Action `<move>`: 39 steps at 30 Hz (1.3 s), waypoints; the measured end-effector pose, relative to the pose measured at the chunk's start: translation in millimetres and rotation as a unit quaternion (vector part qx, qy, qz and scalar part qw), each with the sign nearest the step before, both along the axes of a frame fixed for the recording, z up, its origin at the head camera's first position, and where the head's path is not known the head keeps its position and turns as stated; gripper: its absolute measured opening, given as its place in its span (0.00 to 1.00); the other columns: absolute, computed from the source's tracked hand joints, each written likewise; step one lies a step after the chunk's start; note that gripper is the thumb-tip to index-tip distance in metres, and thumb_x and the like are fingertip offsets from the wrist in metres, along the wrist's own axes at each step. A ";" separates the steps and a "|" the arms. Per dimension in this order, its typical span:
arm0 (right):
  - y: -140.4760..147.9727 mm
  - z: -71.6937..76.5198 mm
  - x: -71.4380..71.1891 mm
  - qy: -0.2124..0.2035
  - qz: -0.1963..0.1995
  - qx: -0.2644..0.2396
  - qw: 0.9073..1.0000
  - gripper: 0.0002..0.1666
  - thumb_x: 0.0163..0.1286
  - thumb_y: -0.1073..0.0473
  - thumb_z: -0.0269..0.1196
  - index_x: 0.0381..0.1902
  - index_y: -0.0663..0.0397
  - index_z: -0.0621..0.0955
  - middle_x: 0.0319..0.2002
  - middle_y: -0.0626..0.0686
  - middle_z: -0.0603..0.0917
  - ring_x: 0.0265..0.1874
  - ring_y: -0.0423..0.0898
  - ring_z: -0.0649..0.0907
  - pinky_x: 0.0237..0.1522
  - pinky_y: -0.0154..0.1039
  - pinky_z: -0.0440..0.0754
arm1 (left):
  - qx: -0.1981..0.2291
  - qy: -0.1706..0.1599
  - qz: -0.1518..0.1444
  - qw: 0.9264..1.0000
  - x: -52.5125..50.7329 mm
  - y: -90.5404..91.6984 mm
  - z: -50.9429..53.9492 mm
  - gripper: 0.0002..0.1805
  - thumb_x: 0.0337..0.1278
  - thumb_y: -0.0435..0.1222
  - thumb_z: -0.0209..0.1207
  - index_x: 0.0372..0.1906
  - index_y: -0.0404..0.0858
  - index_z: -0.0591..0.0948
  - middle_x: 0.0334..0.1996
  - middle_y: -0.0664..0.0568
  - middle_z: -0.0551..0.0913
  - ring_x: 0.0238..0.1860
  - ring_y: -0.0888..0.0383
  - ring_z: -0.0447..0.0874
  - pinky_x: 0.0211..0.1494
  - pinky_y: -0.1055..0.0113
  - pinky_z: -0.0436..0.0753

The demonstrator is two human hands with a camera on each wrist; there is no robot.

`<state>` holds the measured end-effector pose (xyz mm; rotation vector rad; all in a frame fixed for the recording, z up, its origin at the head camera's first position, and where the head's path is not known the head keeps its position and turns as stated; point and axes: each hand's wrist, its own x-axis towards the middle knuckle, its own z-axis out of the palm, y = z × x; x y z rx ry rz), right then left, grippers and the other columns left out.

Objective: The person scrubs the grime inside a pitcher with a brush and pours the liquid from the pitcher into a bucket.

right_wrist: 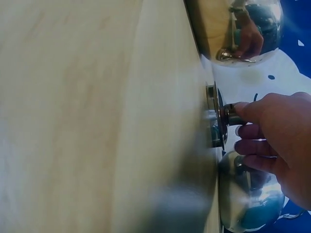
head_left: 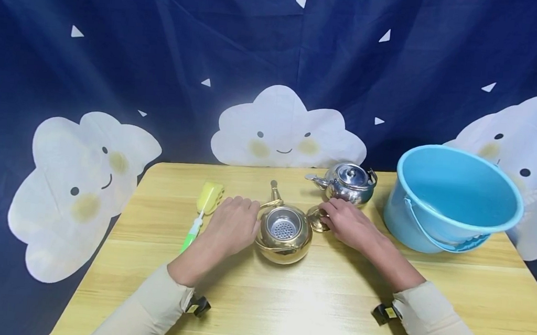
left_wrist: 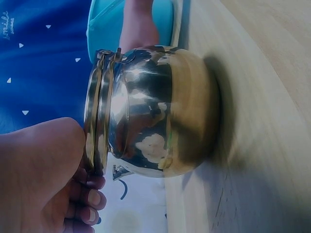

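A gold teapot (head_left: 283, 253) stands on the table without its lid, a perforated silver strainer (head_left: 284, 226) showing in its mouth. My left hand (head_left: 234, 225) is at its left side, thumb and fingers pinching the folded-down handle (left_wrist: 99, 111). To the teapot's right, my right hand (head_left: 346, 223) pinches the knob of the gold lid (head_left: 317, 220) between thumb and fingers. That lid (right_wrist: 214, 116) is level, at or just above the tabletop; I cannot tell whether it touches. Behind the right hand sits a silver teapot (head_left: 349, 187) with its lid on.
A large blue bucket (head_left: 434, 222) stands at the right, its handle hanging down in front. Left of the left hand lies a yellow sponge brush (head_left: 209, 198) with a green and white handle. A dark blue curtain (head_left: 189, 35) hangs behind the wooden table (head_left: 257, 314).
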<state>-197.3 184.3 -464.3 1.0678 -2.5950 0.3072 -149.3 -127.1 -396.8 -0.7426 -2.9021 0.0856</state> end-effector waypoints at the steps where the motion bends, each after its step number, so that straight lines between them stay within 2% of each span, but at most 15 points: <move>1: 0.0 0.7 0.2 0.001 0.000 0.000 1.000 0.15 0.66 0.63 0.71 0.49 0.63 0.84 0.40 0.57 0.85 0.41 0.53 0.86 0.49 0.49 0.87 | 0.000 -0.001 0.000 1.000 0.0 -0.2 -0.1 0.10 0.70 0.40 0.51 0.36 0.38 0.77 0.25 0.52 0.74 0.29 0.54 0.70 0.36 0.62 0.73; 5: -0.2 2.8 0.0 0.008 0.000 0.001 1.000 0.14 0.67 0.62 0.70 0.48 0.62 0.84 0.41 0.57 0.86 0.42 0.54 0.86 0.51 0.50 0.87 | -0.006 -0.004 0.000 1.000 -0.5 -0.6 -0.9 0.11 0.71 0.41 0.51 0.37 0.38 0.77 0.26 0.52 0.74 0.30 0.54 0.70 0.37 0.62 0.73; 12: -2.3 9.4 -0.6 0.013 -0.002 -0.004 1.000 0.11 0.66 0.61 0.71 0.44 0.61 0.85 0.38 0.56 0.85 0.39 0.53 0.85 0.47 0.48 0.87 | -0.015 -0.007 -0.001 1.000 -0.6 0.1 -0.7 0.11 0.72 0.41 0.52 0.38 0.38 0.77 0.27 0.51 0.74 0.30 0.54 0.71 0.37 0.62 0.73; 22: -11.8 27.1 6.4 0.015 0.005 0.000 1.000 0.12 0.68 0.59 0.70 0.46 0.60 0.85 0.38 0.55 0.84 0.39 0.51 0.85 0.48 0.47 0.86 | -0.020 -0.005 0.000 1.000 -0.6 0.6 -0.2 0.12 0.73 0.42 0.52 0.39 0.37 0.78 0.26 0.52 0.74 0.30 0.54 0.70 0.38 0.63 0.73; 30: -21.1 36.5 12.1 0.024 0.020 -0.029 0.999 0.13 0.69 0.58 0.70 0.47 0.61 0.85 0.41 0.55 0.86 0.42 0.52 0.87 0.51 0.47 0.87 | -0.015 -0.011 0.006 1.000 -1.0 0.7 -0.8 0.12 0.73 0.42 0.51 0.39 0.37 0.78 0.27 0.51 0.75 0.31 0.54 0.71 0.38 0.62 0.73; 39: -31.0 45.3 16.8 0.024 0.023 -0.032 0.999 0.14 0.69 0.58 0.70 0.48 0.60 0.85 0.43 0.55 0.87 0.44 0.50 0.87 0.52 0.44 0.88 | -0.017 -0.019 0.008 1.000 -0.5 0.5 -0.7 0.12 0.73 0.42 0.50 0.40 0.37 0.78 0.27 0.52 0.75 0.31 0.54 0.71 0.38 0.62 0.73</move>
